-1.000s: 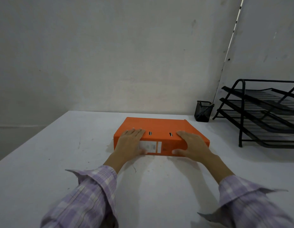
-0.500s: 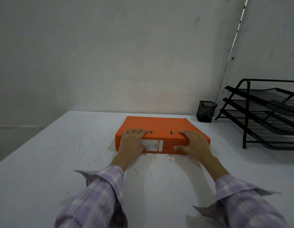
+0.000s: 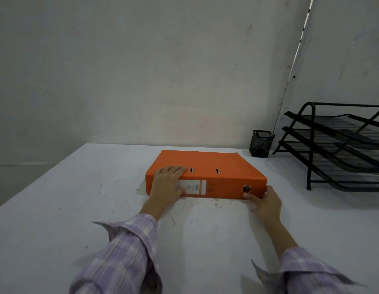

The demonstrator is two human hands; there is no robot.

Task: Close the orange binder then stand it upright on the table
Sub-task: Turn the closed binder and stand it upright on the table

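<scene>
The orange binder (image 3: pixel 209 166) lies flat and closed on the white table (image 3: pixel 78 209), its spine with a white label and a finger hole facing me. My left hand (image 3: pixel 168 183) rests on the binder's near left corner, fingers on the cover and thumb over the spine. At the spine's bottom right corner sits my right hand (image 3: pixel 264 201), fingers curled against the lower edge and the right side of the binder.
A small black mesh pen cup (image 3: pixel 259 145) stands at the back near the wall corner. At the right sits a black wire tiered paper tray (image 3: pixel 341 149). The table's left edge runs diagonally toward me.
My right hand slid off the binder's top and spine down to its lower right corner, uncovering the finger hole. My left hand has stayed in place.
</scene>
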